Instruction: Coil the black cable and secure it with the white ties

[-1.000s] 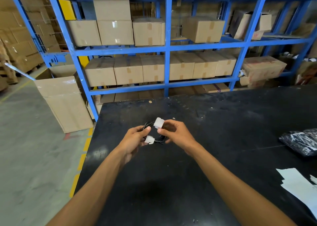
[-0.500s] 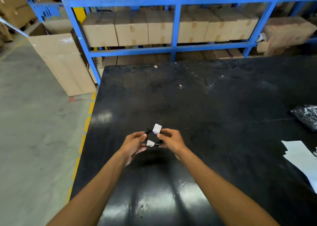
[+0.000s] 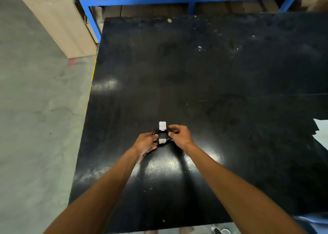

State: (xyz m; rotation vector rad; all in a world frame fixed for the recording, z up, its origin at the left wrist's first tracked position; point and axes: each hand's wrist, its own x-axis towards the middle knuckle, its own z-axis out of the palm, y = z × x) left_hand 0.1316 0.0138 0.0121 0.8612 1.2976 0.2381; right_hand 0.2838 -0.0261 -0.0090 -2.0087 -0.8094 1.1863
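**First:** Warehouse floor, grey concrete, runs down the left; blue racking crosses the top, with a tall cardboard carton standing beside it. Filling most of the view is a black table, glossy and scuffed, with a white sheet just showing at its right edge.

**Second:** And the cable?

**First:** The black cable is already wound into a small ring, held near the table's front, between the two hands. Whether it rests on the table or sits just above it cannot be told. The left hand pinches the ring's left side with thumb and fingers closed narrowly on it; the right hand curls around the right side, fingertips pressed to the coil.

**Second:** The ties?

**First:** Two white pieces show. One white tie stands up at the far side of the ring, and a second white tie sits on the near side, between the thumbs.

**Second:** So which step is this?

**First:** Judging by that, coiling is done and securing is in its last stage. The next move probably calls for keeping the loops pinched together while the near tie is pressed or pulled snug, so no turn springs loose.

**Second:** Any writing?

**First:** None readable; nothing on the ties, carton or sheet is legible.
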